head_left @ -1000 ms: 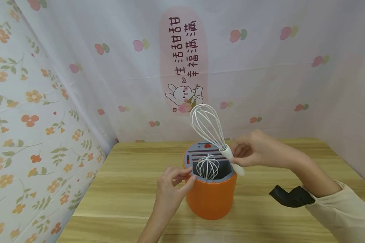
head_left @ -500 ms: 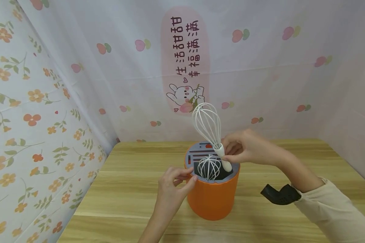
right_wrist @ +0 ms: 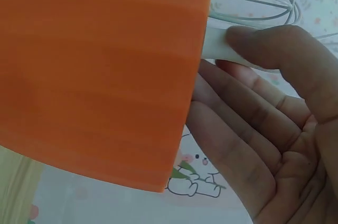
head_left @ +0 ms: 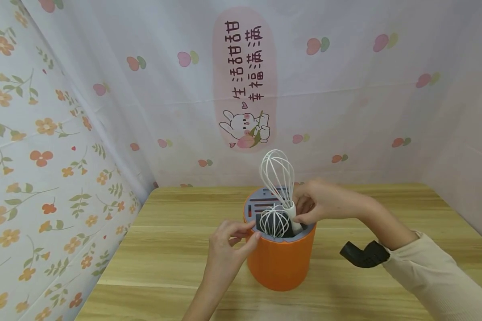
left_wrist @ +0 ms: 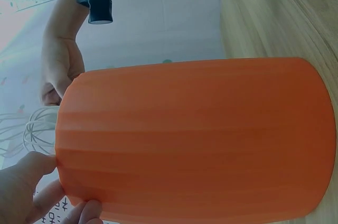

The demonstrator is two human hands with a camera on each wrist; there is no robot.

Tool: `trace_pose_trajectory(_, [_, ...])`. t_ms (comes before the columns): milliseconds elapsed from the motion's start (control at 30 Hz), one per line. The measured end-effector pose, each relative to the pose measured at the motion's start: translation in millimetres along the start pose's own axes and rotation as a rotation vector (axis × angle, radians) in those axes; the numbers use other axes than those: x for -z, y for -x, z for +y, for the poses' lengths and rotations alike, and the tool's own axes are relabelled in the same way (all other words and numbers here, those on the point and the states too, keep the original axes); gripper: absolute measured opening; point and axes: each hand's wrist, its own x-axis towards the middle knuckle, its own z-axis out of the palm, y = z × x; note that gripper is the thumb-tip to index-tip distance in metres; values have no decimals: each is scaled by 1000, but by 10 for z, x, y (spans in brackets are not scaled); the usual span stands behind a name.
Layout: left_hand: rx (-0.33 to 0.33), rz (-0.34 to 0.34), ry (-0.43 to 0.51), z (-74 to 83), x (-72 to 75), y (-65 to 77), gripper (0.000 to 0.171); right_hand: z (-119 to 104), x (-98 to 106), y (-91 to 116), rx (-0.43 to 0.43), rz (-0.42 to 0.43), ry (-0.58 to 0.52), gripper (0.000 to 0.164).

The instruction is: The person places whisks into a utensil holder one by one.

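An orange utensil holder (head_left: 279, 265) with a grey slotted top (head_left: 254, 200) stands upright on the table. My right hand (head_left: 325, 203) pinches a white whisk (head_left: 278, 174) by its handle, wires up; the handle's lower end is inside the holder's large front opening. In the right wrist view the thumb presses on the white handle (right_wrist: 217, 44) beside the orange wall. A second whisk (head_left: 274, 221) sits in the same opening, only its wire head showing. My left hand (head_left: 229, 245) pinches the holder's left front rim, as the left wrist view shows by the fingers (left_wrist: 39, 168).
The holder stands on a wood-grain table (head_left: 176, 258). Behind it hangs a pale curtain (head_left: 164, 89) with printed fruit and a rabbit; a floral curtain (head_left: 44, 178) is on the left. A black device (head_left: 364, 254) is fixed at the right wrist.
My right hand has carried the whisk left and downward, turning it more upright, and its handle end has gone from beyond the rim into the opening. The left hand keeps its hold.
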Motion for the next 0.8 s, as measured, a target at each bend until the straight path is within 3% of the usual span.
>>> trace_pose_trajectory(233, [7, -4, 0, 3, 5, -1, 21, -67, 22, -60, -54, -61, 53, 16])
trace_pose_trajectory(433, [14, -4, 5, 0, 6, -1, 21, -108, 12, -98, -69, -55, 67, 24])
trace_pose_trajectory(800, [9, -4, 18, -8, 14, 7, 21, -65, 12, -79, -36, -39, -59, 32])
